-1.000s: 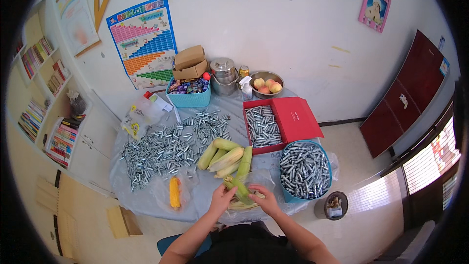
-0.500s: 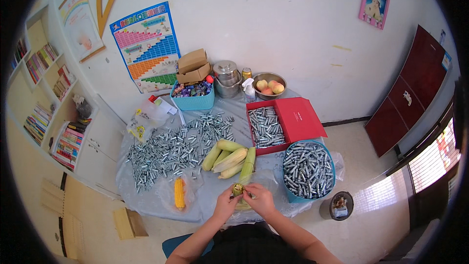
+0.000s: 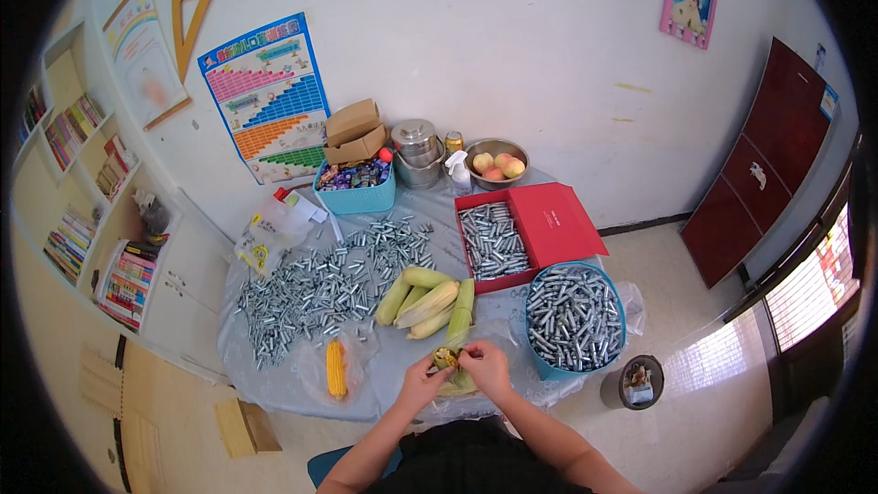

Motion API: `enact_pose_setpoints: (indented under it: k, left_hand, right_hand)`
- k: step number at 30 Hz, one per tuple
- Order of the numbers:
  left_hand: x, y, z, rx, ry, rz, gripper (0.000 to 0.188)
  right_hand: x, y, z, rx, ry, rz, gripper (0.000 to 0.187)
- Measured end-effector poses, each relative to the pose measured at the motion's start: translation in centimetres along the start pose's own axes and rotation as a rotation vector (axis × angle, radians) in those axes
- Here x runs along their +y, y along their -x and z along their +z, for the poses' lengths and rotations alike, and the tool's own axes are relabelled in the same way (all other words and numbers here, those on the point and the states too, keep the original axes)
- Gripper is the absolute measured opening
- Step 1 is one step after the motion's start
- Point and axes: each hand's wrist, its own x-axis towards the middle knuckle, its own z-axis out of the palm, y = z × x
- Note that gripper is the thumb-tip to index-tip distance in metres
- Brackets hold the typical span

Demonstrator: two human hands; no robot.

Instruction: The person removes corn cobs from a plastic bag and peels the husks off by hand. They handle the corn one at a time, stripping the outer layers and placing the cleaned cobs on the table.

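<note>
Both my hands are at an ear of corn (image 3: 445, 359) near the table's front edge, its end showing yellow and dark bits amid green husk. My left hand (image 3: 426, 379) grips it from the left with closed fingers. Fingers of my right hand (image 3: 486, 368) pinch the husk at its right side. Under my hands lie loose husk pieces (image 3: 457, 384) on clear plastic. Just beyond is a pile of unpeeled corn ears (image 3: 428, 304). To the left, a bare yellow corn cob (image 3: 336, 370) rests on a clear plastic bag.
Many small metal cylinders (image 3: 311, 288) cover the table's left side. More fill a red box (image 3: 495, 240) and a blue basket (image 3: 574, 318) at right. At the back stand a light-blue basket (image 3: 358, 199), a steel pot (image 3: 418, 154), a spray bottle (image 3: 459, 172) and a bowl of peaches (image 3: 496, 163). A bin (image 3: 633, 382) stands on the floor.
The top of the ear has opened wider, and more yellow shows between my hands. My right hand has shifted slightly with the husk. The view has tilted a little.
</note>
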Motion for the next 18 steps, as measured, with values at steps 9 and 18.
enact_pose_setpoints:
  k: [9,18]
  left_hand:
    - [0.3,0.0,0.2,0.05,0.197,0.091,0.03]
    - [-0.1,0.1,0.1,0.166,0.244,0.17,0.025]
  right_hand:
    - [1.6,-1.2,-0.8,0.041,-0.355,0.395,0.011]
    - [5.2,-2.1,-1.3,0.154,-0.151,0.376,0.018]
